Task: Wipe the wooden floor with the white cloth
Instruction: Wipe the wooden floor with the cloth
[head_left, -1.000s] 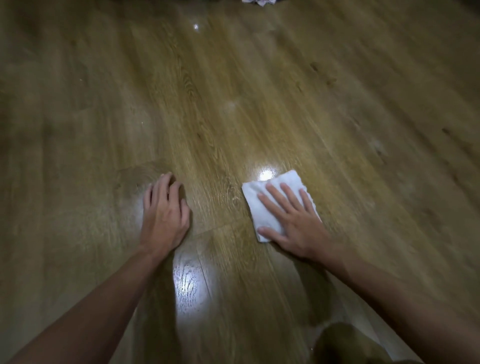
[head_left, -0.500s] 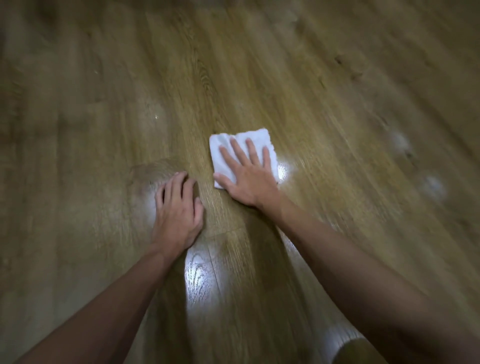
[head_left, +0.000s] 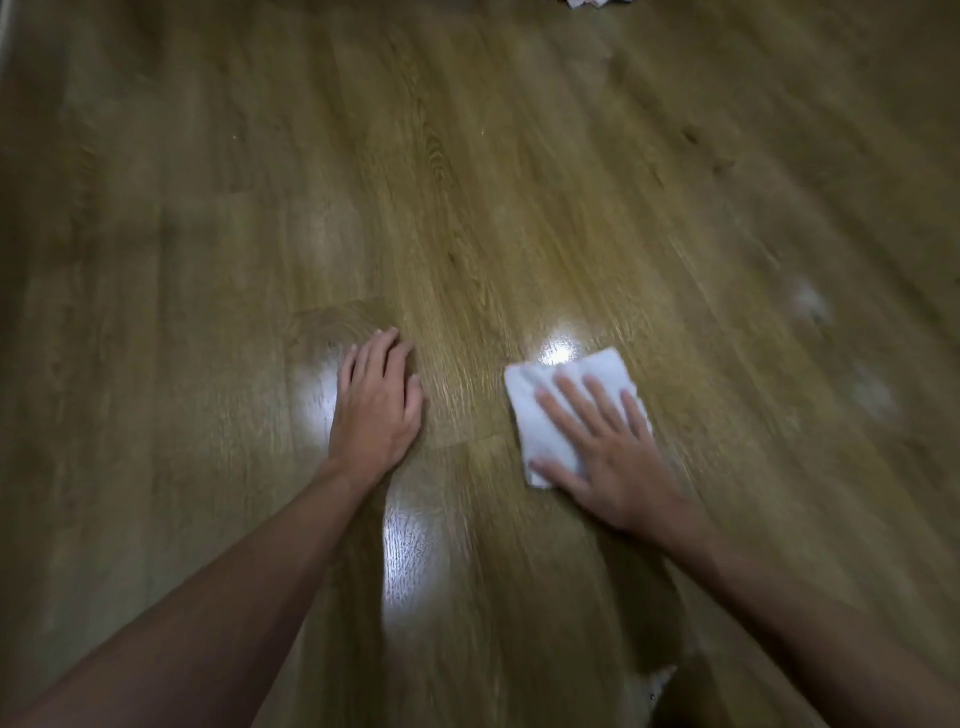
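Note:
A folded white cloth (head_left: 540, 410) lies flat on the glossy wooden floor (head_left: 467, 208), right of the middle. My right hand (head_left: 608, 452) presses on it with straight, spread fingers and covers its near right part. My left hand (head_left: 376, 402) rests flat on the bare boards to the left, fingers together, about a hand's width from the cloth.
Bright light reflections shine on the boards near both hands. Pale smudges (head_left: 810, 306) mark the floor at the right. A scrap of light fabric (head_left: 587, 2) shows at the top edge. A small pale object (head_left: 660, 680) sits at the bottom, between my arms.
My right hand slid the cloth forward and left next to the left hand, then back right and nearer again. The left hand stayed planted on the floor.

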